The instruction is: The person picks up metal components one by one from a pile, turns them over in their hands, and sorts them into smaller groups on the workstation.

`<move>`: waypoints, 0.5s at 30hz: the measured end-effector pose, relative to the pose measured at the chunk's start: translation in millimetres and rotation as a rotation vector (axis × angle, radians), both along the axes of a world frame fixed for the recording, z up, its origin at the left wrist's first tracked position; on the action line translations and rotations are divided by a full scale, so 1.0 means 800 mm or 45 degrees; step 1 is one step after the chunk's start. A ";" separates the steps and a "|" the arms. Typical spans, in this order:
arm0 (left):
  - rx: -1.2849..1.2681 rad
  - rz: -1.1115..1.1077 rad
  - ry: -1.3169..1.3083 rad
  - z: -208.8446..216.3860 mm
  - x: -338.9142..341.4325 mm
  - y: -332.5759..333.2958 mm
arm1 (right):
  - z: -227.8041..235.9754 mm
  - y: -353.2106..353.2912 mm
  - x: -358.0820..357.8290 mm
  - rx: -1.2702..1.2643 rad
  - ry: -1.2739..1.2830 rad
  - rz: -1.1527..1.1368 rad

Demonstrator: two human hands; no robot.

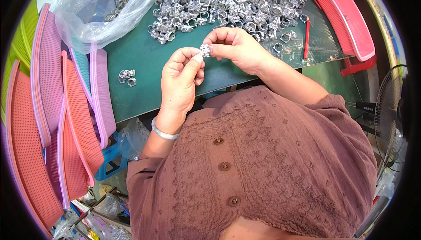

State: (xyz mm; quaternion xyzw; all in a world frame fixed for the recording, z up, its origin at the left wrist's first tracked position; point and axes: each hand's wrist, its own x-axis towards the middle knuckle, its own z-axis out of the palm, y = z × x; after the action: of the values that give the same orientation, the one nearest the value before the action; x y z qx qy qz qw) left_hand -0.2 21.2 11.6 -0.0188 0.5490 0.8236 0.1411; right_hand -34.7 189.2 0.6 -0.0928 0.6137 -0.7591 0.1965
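Over the near part of the green table, my left hand (pixel 180 72) and my right hand (pixel 234 48) meet at a small silver ring (pixel 205 50) with a clustered, sparkling top. Thumb and fingers of each hand pinch it from either side; the band is mostly hidden by the fingers. Just beyond my hands rises a large heap of similar silver rings (pixel 232 3). A few loose rings (pixel 278 47) lie at the heap's right edge. To the left of my left hand sits a small group of rings (pixel 127 77), apart from the heap.
A clear plastic bag (pixel 109 16) with some rings inside rests at the back left. Stacked perforated baskets (pixel 33 152) crowd the left side. On the right are a red stick (pixel 306 38), a pink basket (pixel 346 18) and a fan (pixel 390 104).
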 end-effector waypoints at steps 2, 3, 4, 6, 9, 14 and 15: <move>-0.003 -0.001 0.004 -0.001 0.000 0.000 | -0.001 0.000 0.000 0.006 0.017 -0.004; -0.002 -0.003 0.007 -0.001 0.000 0.000 | -0.001 0.000 0.001 0.010 0.026 -0.006; 0.000 -0.003 0.010 -0.001 0.001 0.000 | 0.000 0.000 0.001 0.009 0.031 -0.009; -0.003 -0.001 0.010 0.000 0.001 -0.001 | 0.000 -0.001 0.001 0.008 0.041 -0.014; -0.013 0.002 0.006 -0.001 0.001 -0.001 | -0.001 -0.001 0.001 -0.004 0.052 -0.017; -0.024 0.004 0.003 -0.002 0.001 -0.001 | -0.002 0.000 0.002 -0.014 0.081 -0.012; -0.023 0.001 0.006 -0.002 0.001 -0.001 | -0.002 0.000 0.002 -0.015 0.087 -0.013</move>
State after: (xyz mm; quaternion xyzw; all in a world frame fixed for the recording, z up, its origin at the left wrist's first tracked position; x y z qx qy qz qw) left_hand 0.8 20.6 9.9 -0.0185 0.5567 0.8188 0.1393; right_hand -33.3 189.3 -1.1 -0.1169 0.6159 -0.7601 0.1710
